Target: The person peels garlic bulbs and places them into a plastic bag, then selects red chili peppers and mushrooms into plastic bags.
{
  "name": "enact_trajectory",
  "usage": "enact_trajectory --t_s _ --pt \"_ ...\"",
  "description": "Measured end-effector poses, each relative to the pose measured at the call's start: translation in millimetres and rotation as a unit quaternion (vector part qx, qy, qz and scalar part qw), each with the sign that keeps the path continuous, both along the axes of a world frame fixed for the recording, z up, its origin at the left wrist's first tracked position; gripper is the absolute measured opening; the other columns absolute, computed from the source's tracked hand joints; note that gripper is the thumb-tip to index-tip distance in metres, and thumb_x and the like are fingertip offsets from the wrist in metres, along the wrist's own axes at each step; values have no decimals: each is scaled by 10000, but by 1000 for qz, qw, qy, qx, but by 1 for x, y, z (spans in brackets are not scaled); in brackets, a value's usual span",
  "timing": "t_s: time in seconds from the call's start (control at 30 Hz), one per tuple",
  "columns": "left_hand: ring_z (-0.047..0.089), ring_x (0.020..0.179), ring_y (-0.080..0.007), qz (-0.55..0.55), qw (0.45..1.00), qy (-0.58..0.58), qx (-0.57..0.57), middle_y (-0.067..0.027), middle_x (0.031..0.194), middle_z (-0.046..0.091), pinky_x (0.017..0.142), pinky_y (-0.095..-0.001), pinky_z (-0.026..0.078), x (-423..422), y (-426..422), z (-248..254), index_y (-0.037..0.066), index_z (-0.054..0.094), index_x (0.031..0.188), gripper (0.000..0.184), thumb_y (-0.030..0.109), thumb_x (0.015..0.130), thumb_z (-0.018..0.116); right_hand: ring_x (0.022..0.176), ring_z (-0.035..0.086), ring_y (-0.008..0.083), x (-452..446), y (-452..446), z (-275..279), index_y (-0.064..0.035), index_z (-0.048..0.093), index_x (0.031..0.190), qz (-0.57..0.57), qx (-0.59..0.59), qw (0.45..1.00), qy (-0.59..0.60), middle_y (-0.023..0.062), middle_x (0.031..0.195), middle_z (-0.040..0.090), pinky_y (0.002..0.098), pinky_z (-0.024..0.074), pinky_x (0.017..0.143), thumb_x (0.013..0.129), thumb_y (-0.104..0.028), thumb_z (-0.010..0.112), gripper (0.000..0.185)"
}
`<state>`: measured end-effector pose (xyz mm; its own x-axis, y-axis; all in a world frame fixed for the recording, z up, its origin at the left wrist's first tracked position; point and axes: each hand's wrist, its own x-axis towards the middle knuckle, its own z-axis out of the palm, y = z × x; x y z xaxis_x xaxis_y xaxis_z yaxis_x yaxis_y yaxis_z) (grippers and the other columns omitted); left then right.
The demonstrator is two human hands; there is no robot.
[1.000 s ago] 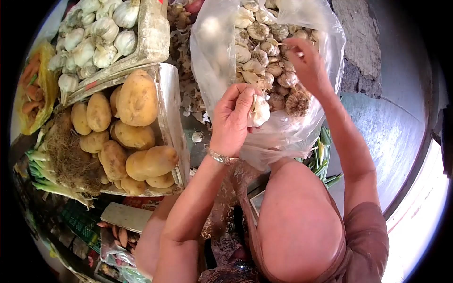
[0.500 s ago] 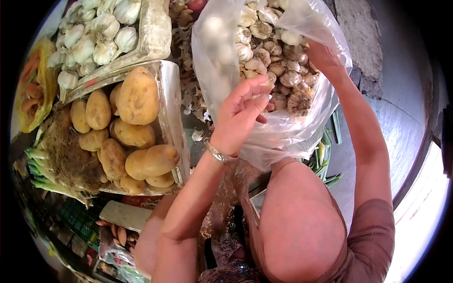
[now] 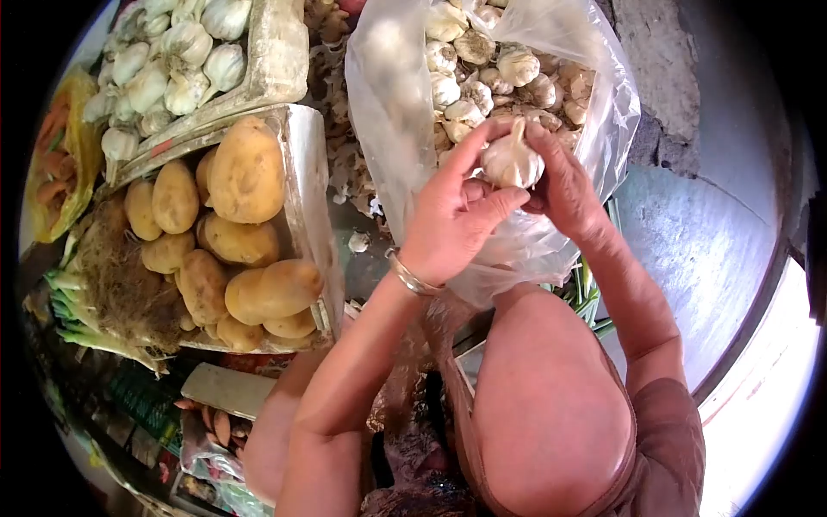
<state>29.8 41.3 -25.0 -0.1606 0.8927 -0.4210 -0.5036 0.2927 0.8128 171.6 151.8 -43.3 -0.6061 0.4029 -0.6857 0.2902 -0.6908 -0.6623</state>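
Between my two hands is a whitish garlic bulb (image 3: 512, 164), its stem end pointing up. My left hand (image 3: 452, 211), with a metal bangle at the wrist, has its thumb and fingers closed around the bulb's left side. From the right, the fingers of my right hand (image 3: 568, 189) grip the same bulb. Just beyond and below them lies a clear plastic bag (image 3: 388, 103) full of garlic bulbs (image 3: 519, 65), some with dirty brownish skins. Part of the pile is hidden by my hands.
To the left stands a worn foam box (image 3: 306, 164) of potatoes (image 3: 250, 168), with a box of white garlic (image 3: 188, 90) behind it. Leeks with matted roots (image 3: 129, 271) lie beside the potatoes. A yellow bag (image 3: 65, 164) sits at far left. Green stalks (image 3: 590, 297) lie right of my knee.
My right hand has come out of the bag toward me with a garlic bulb. My left hand has moved slightly right and now grips that bulb too.
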Motion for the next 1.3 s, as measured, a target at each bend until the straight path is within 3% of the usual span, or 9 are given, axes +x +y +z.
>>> enact_trajectory --t_s 0.13,0.47,0.57,0.77,0.9,0.97,1.07,1.2,1.3 --pt "599 874 -80 40 999 -24 22 -28 1140 576 633 -214 485 9 -4 1 30 358 1432 651 -1 862 669 626 465 64 -12 -19 -10 -13 588 1154 -41 178 983 2 8 768 585 205 380 539 1021 -446 389 494" --pt "589 820 -113 59 997 -57 7 -27 1024 591 603 -258 476 2 -11 -10 53 480 1309 480 -7 861 641 688 526 61 -14 -12 -9 -27 614 1084 -48 148 987 30 -3 844 603 208 456 601 974 -120 547 159" --pt "583 742 -138 74 989 -127 -16 -46 959 598 589 -283 468 -3 -12 -4 66 524 1207 372 4 859 641 865 593 143 -4 12 -40 -6 614 1099 -39 387 920 -42 59 914 640 285 490 801 922 -68 559 195" --pt "568 636 -147 69 968 -232 -70 -92 879 620 517 -265 432 -2 -14 4 81 538 1131 244 204 928 594 1090 565 400 63 50 -63 -77 568 1211 178 532 750 -352 217 1194 588 465 433 944 888 -245 570 364" --pt "553 603 -146 68 967 -228 -88 -106 872 627 487 -257 402 2 -13 1 94 544 1128 315 365 975 501 1171 505 415 81 59 -76 -56 469 1307 102 506 775 -365 231 1273 539 466 400 986 885 -262 580 482" --pt "552 610 -145 72 965 -232 -98 -108 878 629 494 -257 402 5 -10 1 97 547 1129 339 396 986 475 1135 533 402 75 64 -80 -19 477 1302 99 622 704 -328 226 1216 577 446 413 975 890 -276 579 497" --pt "556 631 -146 86 964 -232 -99 -115 902 634 526 -269 416 5 -10 2 94 553 1131 375 426 998 440 1065 580 392 72 77 -93 1 418 1340 120 596 697 -380 252 1201 579 455 442 936 883 -254 617 560" --pt "583 687 -163 83 958 -257 -93 -114 959 642 587 -293 450 3 -7 2 82 534 1204 419 432 1002 424 1143 556 402 61 97 -100 33 508 1260 123 455 796 -381 288 1186 589 453 423 956 887 -399 577 575" --pt "606 778 -195 84 961 -253 -78 -116 1031 635 633 -318 473 3 -4 -1 72 496 1285 455 422 1005 418 1080 577 367 58 102 -97 -43 593 1173 144 492 753 -412 215 1130 626 437 445 915 882 -399 568 461"
